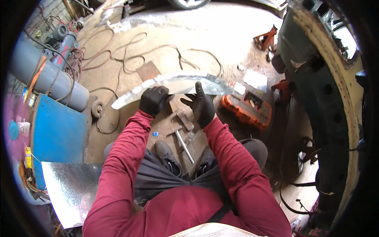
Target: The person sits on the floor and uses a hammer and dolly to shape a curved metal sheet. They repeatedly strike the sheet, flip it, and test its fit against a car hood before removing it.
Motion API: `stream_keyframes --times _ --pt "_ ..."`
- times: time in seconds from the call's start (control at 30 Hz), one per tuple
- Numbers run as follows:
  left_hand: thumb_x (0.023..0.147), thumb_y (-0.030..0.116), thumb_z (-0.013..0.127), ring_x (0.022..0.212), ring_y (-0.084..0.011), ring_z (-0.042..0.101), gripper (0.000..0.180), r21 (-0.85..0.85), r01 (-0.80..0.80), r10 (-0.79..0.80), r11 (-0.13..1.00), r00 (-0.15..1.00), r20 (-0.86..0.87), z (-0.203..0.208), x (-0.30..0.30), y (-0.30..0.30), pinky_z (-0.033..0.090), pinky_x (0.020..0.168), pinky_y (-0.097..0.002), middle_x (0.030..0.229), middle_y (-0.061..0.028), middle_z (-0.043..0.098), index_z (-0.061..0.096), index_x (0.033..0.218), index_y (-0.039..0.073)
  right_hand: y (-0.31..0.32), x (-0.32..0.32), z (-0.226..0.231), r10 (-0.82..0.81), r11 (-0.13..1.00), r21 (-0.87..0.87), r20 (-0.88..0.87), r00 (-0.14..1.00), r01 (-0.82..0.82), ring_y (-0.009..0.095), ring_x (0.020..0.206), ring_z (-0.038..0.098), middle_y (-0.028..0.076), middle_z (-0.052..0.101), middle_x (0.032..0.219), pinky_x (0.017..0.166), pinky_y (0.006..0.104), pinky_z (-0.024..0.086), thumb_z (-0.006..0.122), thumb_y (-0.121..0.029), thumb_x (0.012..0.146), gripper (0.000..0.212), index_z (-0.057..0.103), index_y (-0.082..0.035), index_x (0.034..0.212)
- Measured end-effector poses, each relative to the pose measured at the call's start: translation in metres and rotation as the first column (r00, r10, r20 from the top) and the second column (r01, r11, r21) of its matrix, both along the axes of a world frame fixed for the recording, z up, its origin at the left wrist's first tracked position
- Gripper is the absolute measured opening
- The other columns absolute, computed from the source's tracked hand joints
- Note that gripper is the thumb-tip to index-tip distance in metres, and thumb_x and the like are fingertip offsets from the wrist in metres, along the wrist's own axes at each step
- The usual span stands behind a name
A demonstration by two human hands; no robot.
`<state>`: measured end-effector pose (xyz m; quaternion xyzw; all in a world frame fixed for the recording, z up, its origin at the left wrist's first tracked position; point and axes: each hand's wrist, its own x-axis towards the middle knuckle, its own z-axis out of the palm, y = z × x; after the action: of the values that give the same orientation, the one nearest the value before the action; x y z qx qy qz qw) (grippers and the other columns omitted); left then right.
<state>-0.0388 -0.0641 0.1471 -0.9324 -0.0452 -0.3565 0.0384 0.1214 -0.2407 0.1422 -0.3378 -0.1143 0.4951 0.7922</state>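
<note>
A long curved strip of sheet metal arches in front of me, its edge uneven and pale in places. My left hand, in a black glove, is closed at its near edge, left of the middle. A small dark piece shows beside that fist, too unclear to name. My right hand, also gloved, is open against the strip, thumb laid up over the metal and fingers apart, pointing left. On the floor below lie a hammer with a pale handle and a blocky metal piece, between my shoes.
An orange and black case sits right of my hands. Orange jack stands and a large vehicle body part line the right. Hoses loop across the floor ahead. A blue panel, grey cylinder and shiny metal sheet stand left.
</note>
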Motion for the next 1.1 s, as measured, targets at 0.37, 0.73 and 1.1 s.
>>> stream_keyframes --times 0.37,0.73,1.1 --pt "0.093 0.025 0.07 0.129 -0.0303 0.055 0.049 -0.136 -0.192 0.09 0.972 0.838 -0.538 -0.104 0.003 -0.032 0.045 0.102 -0.0515 0.139 -0.0093 0.059 0.056 0.139 0.017 -0.017 0.004 -0.111 -0.001 0.806 -0.591 0.043 0.999 0.026 0.03 0.09 0.076 0.017 0.075 0.114 0.073 0.0415 0.065 0.07 -0.04 0.103 0.05 0.063 0.001 0.13" --pt "0.099 0.016 0.059 0.162 -0.0332 0.024 0.068 -0.113 -0.333 0.148 0.936 0.665 -0.732 -0.147 0.018 -0.021 0.016 0.119 -0.0796 0.174 -0.0096 0.029 0.037 0.164 0.022 -0.029 0.036 -0.18 0.58 0.484 -0.861 0.45 0.678 0.157 0.032 0.077 0.074 0.017 0.077 0.099 0.075 0.0455 0.061 0.069 -0.047 0.099 0.043 0.074 -0.006 0.113" --pt "0.099 0.016 0.057 0.162 -0.0347 0.024 0.072 -0.124 -0.349 0.156 0.929 0.672 -0.724 -0.156 0.005 -0.01 0.016 0.121 -0.0788 0.174 -0.0099 0.028 0.031 0.166 0.023 -0.016 0.071 -0.135 0.628 0.256 -0.596 0.701 0.338 0.761 0.042 0.141 0.052 0.028 0.057 0.147 0.114 0.0487 0.045 0.085 -0.053 0.079 0.099 0.045 -0.004 0.156"
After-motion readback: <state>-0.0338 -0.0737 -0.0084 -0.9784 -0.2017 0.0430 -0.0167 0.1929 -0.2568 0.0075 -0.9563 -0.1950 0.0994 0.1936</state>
